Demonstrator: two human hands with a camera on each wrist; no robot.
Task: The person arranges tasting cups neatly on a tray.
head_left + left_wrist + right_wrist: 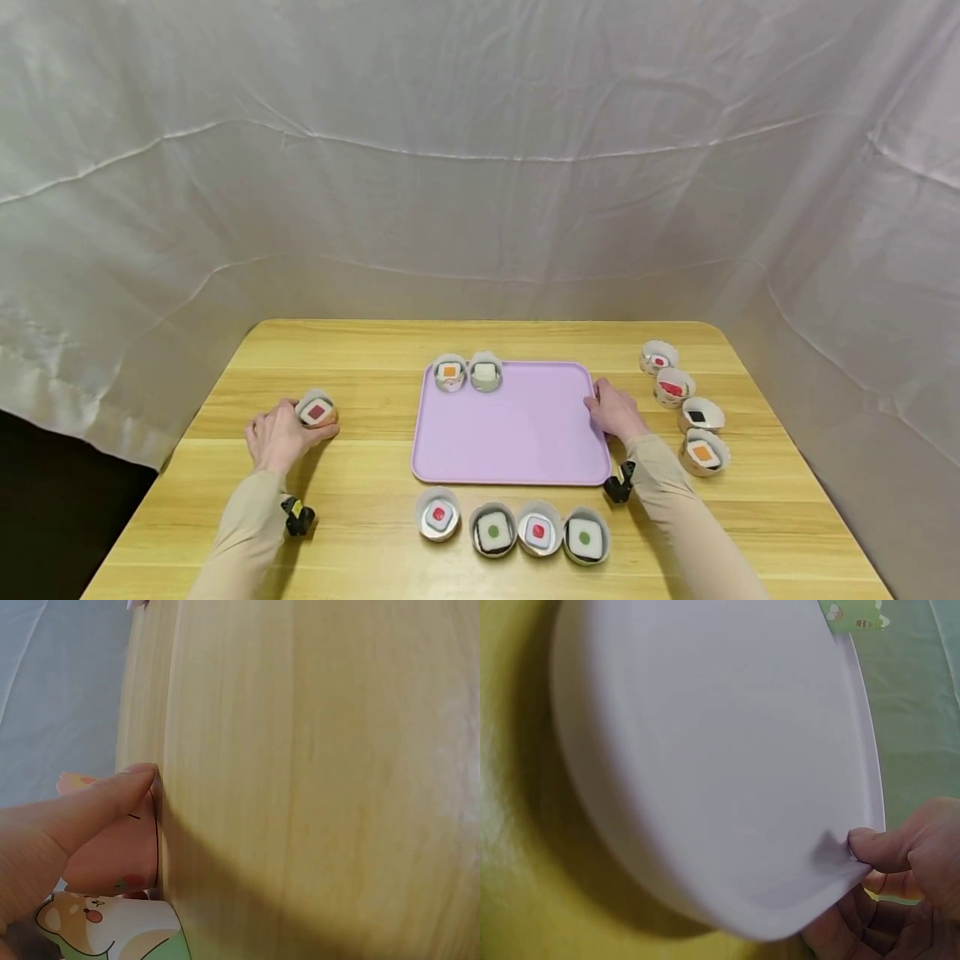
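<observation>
At the left of the table, my left hand (279, 435) grips a paper cup (318, 408) holding a white square sushi-like piece with a dark red centre. The left wrist view shows the thumb (112, 796) along the cup's pink side. Just beside it stands a second cup (124, 930), printed with an animal face and green. My right hand (617, 412) pinches the right rim of a lilac tray (517, 425); in the right wrist view its thumb is over the rim and its fingers are underneath. Two filled cups, one orange-centred (450, 372) and one plain white (486, 372), stand at the tray's back left.
Several filled cups form a row in front of the tray, among them a red-centred one (438, 514) and a green-centred one (585, 537). More cups line the right side, including an orange-centred one (704, 453). A pale curtain (480, 208) hangs around the wooden table (360, 533).
</observation>
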